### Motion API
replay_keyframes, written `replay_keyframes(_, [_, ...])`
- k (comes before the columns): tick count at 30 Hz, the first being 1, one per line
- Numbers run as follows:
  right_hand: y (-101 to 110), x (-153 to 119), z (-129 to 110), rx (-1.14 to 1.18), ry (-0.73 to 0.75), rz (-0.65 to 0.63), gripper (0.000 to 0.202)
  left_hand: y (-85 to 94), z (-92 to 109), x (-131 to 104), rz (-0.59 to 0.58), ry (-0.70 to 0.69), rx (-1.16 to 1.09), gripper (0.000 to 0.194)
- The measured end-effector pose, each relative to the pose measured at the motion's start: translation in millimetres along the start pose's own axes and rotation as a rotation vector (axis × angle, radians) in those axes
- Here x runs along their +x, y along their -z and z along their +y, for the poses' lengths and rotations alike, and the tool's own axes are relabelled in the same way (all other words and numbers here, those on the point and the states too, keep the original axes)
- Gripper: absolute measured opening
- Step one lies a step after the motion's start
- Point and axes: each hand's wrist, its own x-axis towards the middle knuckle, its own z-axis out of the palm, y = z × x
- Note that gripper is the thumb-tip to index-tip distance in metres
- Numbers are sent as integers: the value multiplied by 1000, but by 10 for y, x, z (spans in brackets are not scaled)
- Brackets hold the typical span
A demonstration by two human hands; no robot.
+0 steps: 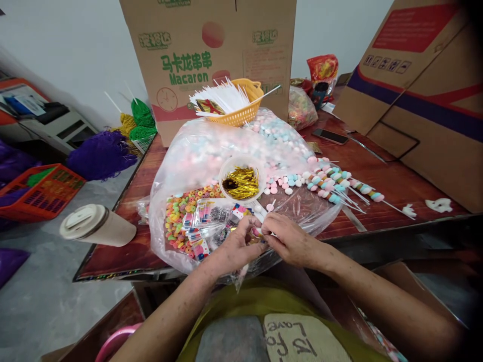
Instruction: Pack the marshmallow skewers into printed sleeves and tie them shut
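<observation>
Fingers (257, 249), both hands: pinched on small pink piece (257, 232) | heading, long axis hidden

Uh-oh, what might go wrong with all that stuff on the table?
The round, whitish plastic bowl of shiny gold strips sits close to the bare left hand and bare right hand, so a bump might spill it. The tall, off-white lidded cup stands near the left edge of the glossy, reddish-brown table and could get knocked off.

Pale wall (68, 50), grey floor (90, 276), glossy reddish-brown table (407, 176).
</observation>
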Motion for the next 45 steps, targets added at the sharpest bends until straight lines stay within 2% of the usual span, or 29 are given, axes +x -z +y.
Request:
replay_keyframes(3, [29,-12,-40,-152,22,-27,14,57,-29,-16,-55,-36,15,26])
replay_keyframes(6, [7,-31,-76,-241,-18,41,14,113,-17,-25,-103,-10,7,27])
replay_keyframes(9, [-31,-70,-98,-88,-65,80,14,176,29,-35,-175,22,40,31])
replay_keyframes(11, [-36,-95,-112,33,-63,31,14,219,65,-33,-212,19,79,26])
replay_keyframes(14, [-3,-102,-129,59,-51,-13,14,286,137,-5,-231,-30,88,18])
replay_keyframes(19, [44,-41,-158,78,59,-30,15,411,305,65,-291,-214,286,9])
replay_keyframes(26, [-100,-33,-166,42,207,120,23,515,375,81,-247,-182,325,8])
replay_keyframes(29, [-165,-45,-119,-35,284,181,25,512,461,54,-254,-232,494,9])
replay_keyframes(32, [-189,-29,-101,-78,322,239,24,485,640,10,-269,-278,843,12])
replay_keyframes(35, [-189,9,-141,-112,353,318,23,474,835,-20,-364,-239,1146,14])
replay_keyframes(37, [-191,38,-183,-100,354,359,22,483,933,-30,-453,-227,1166,13])
replay_keyframes(39, [-193,64,-214,-58,323,396,21,489,992,-38,-491,-304,1140,12])
replay_keyframes(41, [-179,84,-223,-42,291,436,21,478,1010,-48,-424,-462,1228,13])
replay_keyframes(43, [-142,96,-210,-51,296,449,20,455,976,-55,-276,-603,1377,15])
replay_keyframes(45, [-92,95,-190,-27,277,459,21,437,878,-56,-87,-656,1382,16])
